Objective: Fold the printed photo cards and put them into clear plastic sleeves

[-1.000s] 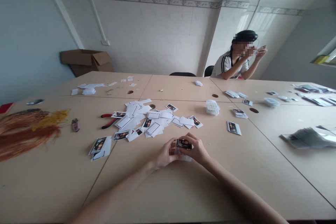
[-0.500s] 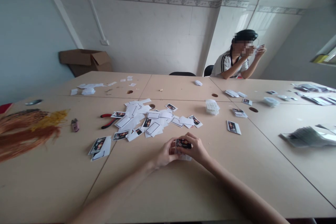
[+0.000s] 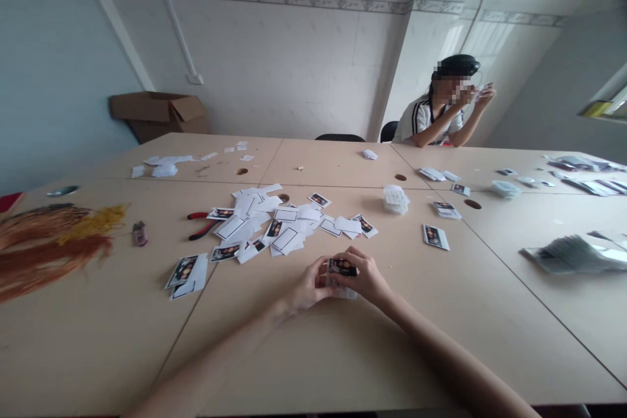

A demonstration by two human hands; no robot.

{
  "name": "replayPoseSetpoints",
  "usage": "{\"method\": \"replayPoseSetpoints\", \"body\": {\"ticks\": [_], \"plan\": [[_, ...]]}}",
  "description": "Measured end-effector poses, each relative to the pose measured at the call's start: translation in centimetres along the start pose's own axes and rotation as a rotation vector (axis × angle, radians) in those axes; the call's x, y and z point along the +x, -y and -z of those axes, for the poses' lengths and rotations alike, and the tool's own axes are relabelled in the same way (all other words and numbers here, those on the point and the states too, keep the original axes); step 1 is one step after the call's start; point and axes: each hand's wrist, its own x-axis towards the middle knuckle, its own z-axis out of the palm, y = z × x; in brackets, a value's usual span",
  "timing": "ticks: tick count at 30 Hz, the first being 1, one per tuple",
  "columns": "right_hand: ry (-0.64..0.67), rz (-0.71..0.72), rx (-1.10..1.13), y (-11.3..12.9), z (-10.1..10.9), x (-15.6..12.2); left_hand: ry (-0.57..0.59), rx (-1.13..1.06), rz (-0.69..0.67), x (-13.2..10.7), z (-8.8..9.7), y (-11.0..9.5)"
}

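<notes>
My left hand and my right hand meet above the beige table, both gripping a small dark photo card. A white paper or sleeve shows beneath that card, partly hidden by my fingers. Closest to my left hand lies a loose pile of white paper pieces and printed cards. A single photo card lies off to the right of my right hand.
Red-handled pliers and a small pink object lie left of the pile, beside orange and yellow tassels. A seated co-worker works across the table. Stacks of clear sleeves lie at right.
The camera view has shifted slightly. My hands stay together on the card, with only slight movement.
</notes>
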Motion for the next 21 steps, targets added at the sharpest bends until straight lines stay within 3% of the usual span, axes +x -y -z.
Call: {"method": "replayPoseSetpoints", "body": {"ticks": [9, 21], "plan": [[-0.001, -0.002, -0.012, 0.17, 0.03, -0.04, 0.022, 0.013, 0.004, 0.25, 0.40, 0.80], [0.009, -0.012, 0.019, 0.14, 0.12, 0.01, 0.026, -0.006, 0.005, 0.24, 0.14, 0.27]]}}
